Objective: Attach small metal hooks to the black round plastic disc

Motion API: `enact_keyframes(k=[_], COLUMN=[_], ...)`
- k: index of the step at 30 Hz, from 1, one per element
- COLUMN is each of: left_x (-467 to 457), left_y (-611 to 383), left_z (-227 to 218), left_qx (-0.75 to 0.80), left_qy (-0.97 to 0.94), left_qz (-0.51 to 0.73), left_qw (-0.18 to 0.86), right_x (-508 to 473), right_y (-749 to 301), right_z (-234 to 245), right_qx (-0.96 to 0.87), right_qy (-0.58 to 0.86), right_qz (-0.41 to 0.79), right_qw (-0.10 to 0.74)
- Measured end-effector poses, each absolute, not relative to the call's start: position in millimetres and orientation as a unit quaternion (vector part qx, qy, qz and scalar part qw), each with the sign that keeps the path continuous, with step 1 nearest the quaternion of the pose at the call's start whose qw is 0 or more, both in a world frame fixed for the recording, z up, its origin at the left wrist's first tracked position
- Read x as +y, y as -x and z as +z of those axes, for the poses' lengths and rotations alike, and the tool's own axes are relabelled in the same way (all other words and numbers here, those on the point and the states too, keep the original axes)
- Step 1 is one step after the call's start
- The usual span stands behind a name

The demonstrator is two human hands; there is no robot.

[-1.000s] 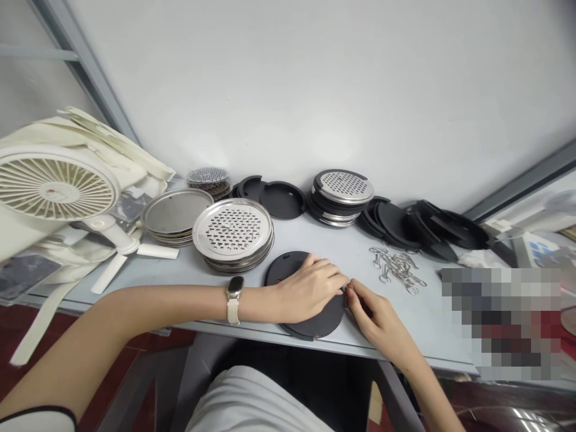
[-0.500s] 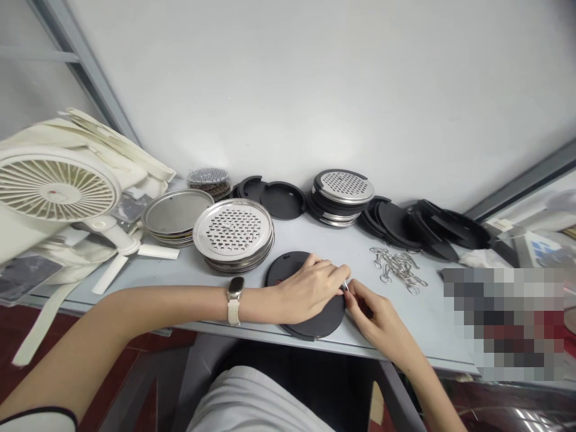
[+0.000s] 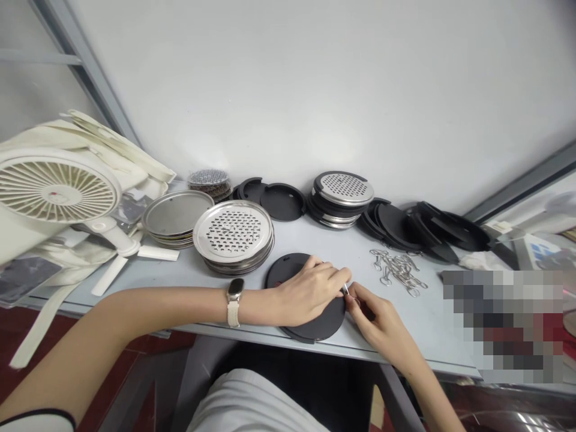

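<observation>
Grip: right hand (image 3: 382, 321) pinches tiny silver pin (image 3: 346, 288); left hand (image 3: 308, 291) lies on black disc (image 3: 288, 270), grip hard to tell.
Disc look: round, flat, dull.

Left hand (image 3: 310, 291) resting on a round matte-black disc (image 3: 288, 270); right hand (image 3: 380, 318) holding a thin silver metal pin (image 3: 346, 288) at its rim.

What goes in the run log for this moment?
left hand: on black round disc | right hand: at disc edge | small metal piece: between hands | metal clips: right of disc
</observation>
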State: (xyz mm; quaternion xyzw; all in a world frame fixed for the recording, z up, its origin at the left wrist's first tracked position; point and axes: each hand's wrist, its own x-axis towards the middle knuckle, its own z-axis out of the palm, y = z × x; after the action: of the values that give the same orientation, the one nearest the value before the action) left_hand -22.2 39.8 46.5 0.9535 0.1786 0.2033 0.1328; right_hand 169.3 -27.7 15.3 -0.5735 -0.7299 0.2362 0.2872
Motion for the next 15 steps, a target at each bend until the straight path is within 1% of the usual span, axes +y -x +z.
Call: enact_keyframes(k=[9, 15], left_x=[40.6, 39.0], left_y=[21.9, 20.8], left_z=[43.8, 45.2], left_qx=[0.179, 0.198], left_qy=[-0.957, -0.951], left_qz=[0.196, 0.210], left_qw=[0.117, 0.111], right_x=[-26.3, -26.1], right_y=[-174.9, -172.2], right_z=[14.0, 12.8], right_qx=[-0.673, -0.677], right_qy=[0.594, 0.588], right_qz=[0.304, 0.295], right_qw=[0.320, 0.330])
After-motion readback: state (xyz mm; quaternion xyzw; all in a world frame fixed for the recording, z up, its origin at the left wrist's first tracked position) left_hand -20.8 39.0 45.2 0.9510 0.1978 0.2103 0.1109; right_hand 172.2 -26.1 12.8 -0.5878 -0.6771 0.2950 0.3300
